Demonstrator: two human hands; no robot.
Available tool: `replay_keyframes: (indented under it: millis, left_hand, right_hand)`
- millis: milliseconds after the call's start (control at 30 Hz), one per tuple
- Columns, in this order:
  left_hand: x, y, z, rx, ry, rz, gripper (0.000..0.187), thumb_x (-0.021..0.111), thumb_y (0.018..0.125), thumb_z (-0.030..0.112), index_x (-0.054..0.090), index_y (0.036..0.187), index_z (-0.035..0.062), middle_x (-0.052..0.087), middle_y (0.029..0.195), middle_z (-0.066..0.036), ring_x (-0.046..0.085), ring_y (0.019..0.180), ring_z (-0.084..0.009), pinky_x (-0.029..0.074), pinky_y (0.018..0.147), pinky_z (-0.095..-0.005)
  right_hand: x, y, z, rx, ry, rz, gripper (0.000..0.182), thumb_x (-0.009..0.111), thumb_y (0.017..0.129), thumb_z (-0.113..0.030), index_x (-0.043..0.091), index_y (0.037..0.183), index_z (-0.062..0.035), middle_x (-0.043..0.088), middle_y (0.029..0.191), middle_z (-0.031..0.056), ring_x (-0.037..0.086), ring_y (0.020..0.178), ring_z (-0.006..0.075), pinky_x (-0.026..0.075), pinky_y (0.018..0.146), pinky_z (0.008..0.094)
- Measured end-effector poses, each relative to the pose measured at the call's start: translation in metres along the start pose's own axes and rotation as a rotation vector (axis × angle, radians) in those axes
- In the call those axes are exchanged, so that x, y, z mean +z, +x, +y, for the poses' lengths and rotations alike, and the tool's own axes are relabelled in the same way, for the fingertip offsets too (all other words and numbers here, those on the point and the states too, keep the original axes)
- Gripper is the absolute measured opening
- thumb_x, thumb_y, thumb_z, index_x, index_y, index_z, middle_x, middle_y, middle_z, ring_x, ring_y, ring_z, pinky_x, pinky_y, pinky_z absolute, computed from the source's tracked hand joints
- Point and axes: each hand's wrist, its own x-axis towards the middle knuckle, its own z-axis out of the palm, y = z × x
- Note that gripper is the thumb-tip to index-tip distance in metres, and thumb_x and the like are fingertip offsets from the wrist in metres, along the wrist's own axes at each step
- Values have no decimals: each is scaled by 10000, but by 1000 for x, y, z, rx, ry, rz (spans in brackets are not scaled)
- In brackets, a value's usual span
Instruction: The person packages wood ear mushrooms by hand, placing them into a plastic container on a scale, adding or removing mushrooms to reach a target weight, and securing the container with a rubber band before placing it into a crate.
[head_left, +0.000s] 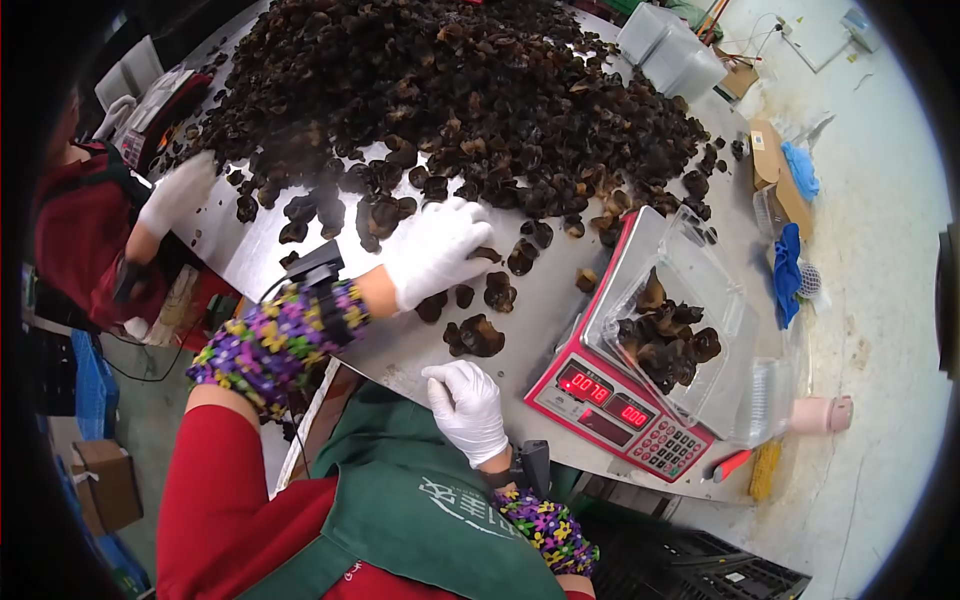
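My left hand (440, 250), in a white glove, reaches over the steel table with its fingers bent down. A dark wood ear mushroom (487, 255) shows at its fingertips. The palm side is hidden. Close to the table's front edge is my right hand (468, 408), also gloved, its fingers curled with nothing visible in them. Between the hands lies a brown wood ear clump (478, 336). To the right stands a red digital scale (625, 412), reading 0078 on one display. On it, a clear plastic box (690, 260) holds several wood ears (665, 340).
A large wood ear heap (440, 90) covers the far table. Clear containers (670, 50) stand at the back right. A blue cloth (787, 275), a pink cup (820, 414) and a red-handled tool (732, 465) are at the right. A co-worker's gloved hand (180, 190) is at the left.
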Motion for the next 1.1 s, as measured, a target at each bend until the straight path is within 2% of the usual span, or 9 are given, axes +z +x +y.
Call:
replay_keyframes:
  millis: [33, 167, 233, 400, 700, 900, 1000, 1067, 1100]
  left_hand:
    - [-7, -12, -4, 25, -88, 134, 206, 739, 825, 208, 660, 996, 126, 605, 1007, -77, 582, 993, -298, 475, 850, -419]
    - [-54, -99, -25, -170, -146, 203, 220, 777, 774, 171, 667, 951, 100, 667, 907, -73, 649, 853, -288, 502, 751, -391]
    - [-79, -151, -33, -316, 36, 82, 216, 752, 771, 150, 668, 968, 116, 667, 894, -59, 650, 860, -284, 504, 744, -380]
    - [-88, -238, -40, -544, 295, 52, 346, 743, 782, 157, 664, 1111, 84, 657, 1095, -120, 635, 981, -327, 517, 821, -417]
    - [-26, -129, -16, -238, -239, 226, 327, 732, 846, 187, 656, 1151, 95, 628, 1184, -146, 613, 1054, -356, 504, 918, -429]
    - [25, -38, -24, -75, -140, 195, 642, 736, 870, 399, 530, 1413, 125, 517, 1435, -169, 518, 1255, -401, 462, 1021, -467]
    - [30, -25, -17, -1, -119, 216, 542, 746, 846, 391, 616, 1298, 122, 594, 1315, -150, 531, 1245, -361, 436, 1007, -484]
    - [14, -28, -9, -117, -205, -91, 427, 732, 860, 396, 655, 1182, 128, 638, 1149, -121, 577, 1132, -329, 444, 940, -500]
    - [17, -40, -6, -41, -185, 83, 328, 728, 870, 359, 663, 1090, 125, 633, 1016, -99, 605, 998, -318, 445, 893, -516]
  right_hand:
    - [0, 0, 0, -5, 5, 1, 100, 674, 869, -61, 684, 963, -95, 656, 862, 95, 634, 801, 316, 504, 721, 419]
    - [-1, 1, -2, 8, 15, -20, 97, 672, 874, -66, 683, 966, -96, 656, 864, 92, 632, 798, 316, 503, 716, 419]
    - [-2, 2, -3, 5, 28, -19, 96, 670, 877, -67, 684, 967, -97, 657, 864, 92, 632, 798, 316, 503, 716, 418]
    - [-2, 2, -2, 1, 39, -32, 111, 665, 888, -84, 666, 999, -87, 646, 874, 97, 622, 807, 326, 494, 723, 434]
    - [-3, 3, -4, -5, -2, -25, 79, 657, 892, -54, 679, 965, -73, 659, 864, 99, 626, 767, 311, 495, 690, 412]
    - [-1, 1, -3, 17, -7, -36, 103, 657, 889, -64, 678, 989, -77, 655, 880, 105, 625, 798, 324, 495, 717, 428]
    - [-2, -1, -6, 7, 1, -11, 118, 656, 893, -78, 677, 1009, -78, 652, 893, 104, 624, 824, 329, 497, 740, 438]
    - [-3, -7, -3, -2, -7, 27, 219, 681, 875, -109, 670, 1092, -78, 652, 1018, 111, 624, 935, 331, 502, 826, 443]
    - [-5, -4, -4, -2, -10, 32, 219, 681, 875, -109, 670, 1092, -78, 652, 1018, 111, 624, 935, 331, 502, 826, 443]
